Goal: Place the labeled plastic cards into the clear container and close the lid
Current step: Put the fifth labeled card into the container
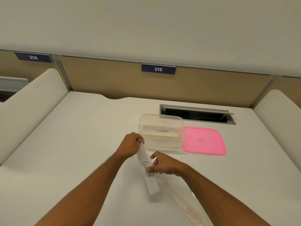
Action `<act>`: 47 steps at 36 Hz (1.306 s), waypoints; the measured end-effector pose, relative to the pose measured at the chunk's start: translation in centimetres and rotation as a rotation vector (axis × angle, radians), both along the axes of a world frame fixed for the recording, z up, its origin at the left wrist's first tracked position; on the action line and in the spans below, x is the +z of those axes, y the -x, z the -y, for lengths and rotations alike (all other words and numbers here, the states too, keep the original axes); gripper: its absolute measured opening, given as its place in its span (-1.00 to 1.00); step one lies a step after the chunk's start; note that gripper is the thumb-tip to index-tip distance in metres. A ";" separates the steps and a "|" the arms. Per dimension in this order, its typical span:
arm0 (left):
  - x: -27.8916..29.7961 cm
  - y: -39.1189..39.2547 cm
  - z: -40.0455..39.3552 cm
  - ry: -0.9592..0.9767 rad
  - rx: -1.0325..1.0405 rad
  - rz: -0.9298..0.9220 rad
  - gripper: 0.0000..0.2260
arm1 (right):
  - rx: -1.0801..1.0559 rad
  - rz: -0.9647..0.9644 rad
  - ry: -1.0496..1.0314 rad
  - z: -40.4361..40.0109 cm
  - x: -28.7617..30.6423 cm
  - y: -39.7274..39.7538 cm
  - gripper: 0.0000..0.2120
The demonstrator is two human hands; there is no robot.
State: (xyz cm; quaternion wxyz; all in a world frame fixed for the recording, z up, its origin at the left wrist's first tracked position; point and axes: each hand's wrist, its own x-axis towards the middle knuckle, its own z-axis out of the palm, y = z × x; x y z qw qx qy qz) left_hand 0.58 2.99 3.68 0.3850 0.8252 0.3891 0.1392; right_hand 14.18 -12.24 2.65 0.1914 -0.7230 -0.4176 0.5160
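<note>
Both hands grip one labeled card (147,170): the left hand (130,144) pinches its far end, the right hand (160,163) its middle. The container (162,119) stands open just beyond, pink lid (204,141) beside it. Best turn the card level with the "ELEPHANT" card (161,131) inside, then lower it flat.

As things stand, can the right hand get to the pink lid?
Probably yes, once freed. The right hand is pinching the giraffe card together with the left hand. The pink lid lies flat, uncovered, right of the clear container, with bare desk between.
</note>
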 end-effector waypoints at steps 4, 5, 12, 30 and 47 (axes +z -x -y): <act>0.2 -0.3 -0.1 -0.004 0.020 0.035 -0.70 | -0.025 0.001 -0.013 -0.2 0.3 -0.4 -0.38; 0.3 -0.3 -0.1 -0.011 0.026 0.044 -0.70 | -0.030 0.003 -0.018 -0.3 0.5 -0.6 -0.40; 0.9 -0.4 -0.5 -0.066 0.066 0.080 -0.74 | -0.060 -0.006 -0.076 -0.1 2.8 -2.8 -0.58; 1.9 -1.5 -0.8 -0.134 -0.059 0.154 -0.60 | -0.058 0.132 -0.211 -0.6 8.0 -9.0 -0.73; 5.3 -4.2 -2.1 -0.401 -0.438 -0.225 -0.47 | 0.188 0.451 -0.223 -3.0 11.0 -9.9 -0.76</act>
